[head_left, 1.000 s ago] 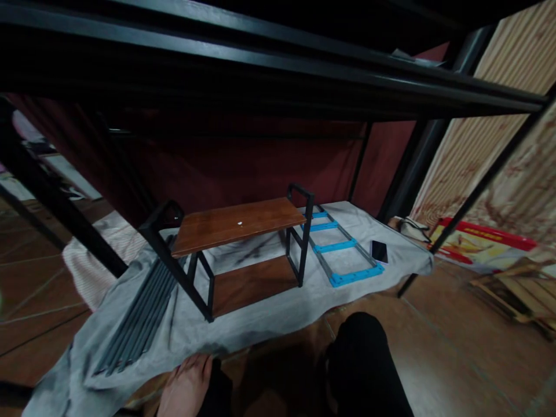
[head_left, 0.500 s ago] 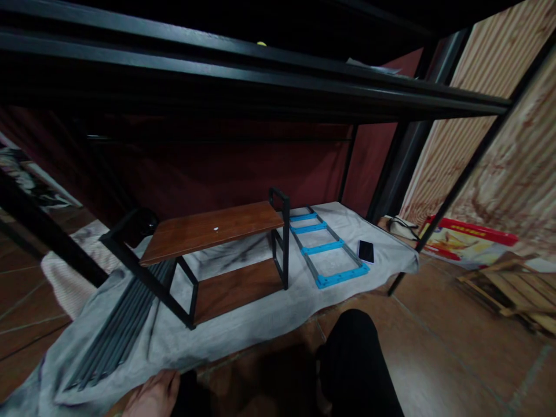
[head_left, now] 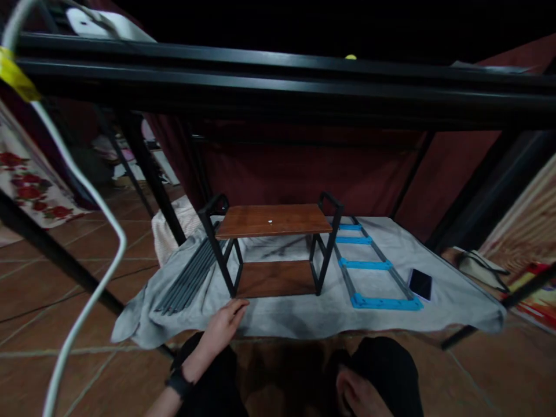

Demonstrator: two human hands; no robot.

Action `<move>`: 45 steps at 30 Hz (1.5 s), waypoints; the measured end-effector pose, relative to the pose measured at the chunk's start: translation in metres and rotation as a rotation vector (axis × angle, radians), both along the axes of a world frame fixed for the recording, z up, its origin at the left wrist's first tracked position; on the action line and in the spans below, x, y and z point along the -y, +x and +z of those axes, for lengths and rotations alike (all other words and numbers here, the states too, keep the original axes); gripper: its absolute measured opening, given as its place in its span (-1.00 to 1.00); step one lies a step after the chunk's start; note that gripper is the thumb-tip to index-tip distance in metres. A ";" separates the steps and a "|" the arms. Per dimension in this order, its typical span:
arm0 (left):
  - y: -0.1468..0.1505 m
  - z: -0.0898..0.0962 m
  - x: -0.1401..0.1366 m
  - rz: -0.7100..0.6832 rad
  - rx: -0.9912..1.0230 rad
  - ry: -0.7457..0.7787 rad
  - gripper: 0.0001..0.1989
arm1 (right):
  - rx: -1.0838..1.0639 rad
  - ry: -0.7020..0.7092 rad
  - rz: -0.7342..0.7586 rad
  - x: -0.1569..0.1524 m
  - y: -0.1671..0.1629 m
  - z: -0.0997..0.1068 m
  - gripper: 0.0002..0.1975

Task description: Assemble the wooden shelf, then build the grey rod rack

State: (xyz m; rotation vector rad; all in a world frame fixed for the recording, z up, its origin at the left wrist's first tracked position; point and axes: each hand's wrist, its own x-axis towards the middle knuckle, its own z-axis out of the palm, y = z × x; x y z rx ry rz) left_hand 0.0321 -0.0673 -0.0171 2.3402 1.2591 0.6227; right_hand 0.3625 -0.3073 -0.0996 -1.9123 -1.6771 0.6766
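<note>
A small two-tier shelf (head_left: 273,219) with brown wooden boards and black metal end frames stands upright on a grey cloth (head_left: 286,318). My left hand (head_left: 223,327), with a dark band on the wrist, reaches to the cloth's front edge by the shelf's lower left corner. Its fingers are stretched out and hold nothing visible; whether they touch the frame I cannot tell. My right hand (head_left: 360,394) is low by my right knee, partly cut off by the picture's bottom edge, its fingers loosely bent and apart with nothing visible in them.
Several grey tubes (head_left: 191,278) lie left of the shelf. A blue-and-grey ladder-like frame (head_left: 367,264) and a phone (head_left: 420,284) lie to the right. A black metal beam (head_left: 278,72) crosses above. A white cable (head_left: 106,272) hangs at the left.
The view has swung left, so the shelf sits more central and squarely facing. My left hand has come forward toward the shelf's lower left corner. My right hand has come into view.
</note>
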 end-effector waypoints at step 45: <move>-0.046 0.022 -0.038 -0.434 -0.667 0.495 -0.77 | 0.332 0.092 -0.414 -0.079 0.110 0.014 -0.75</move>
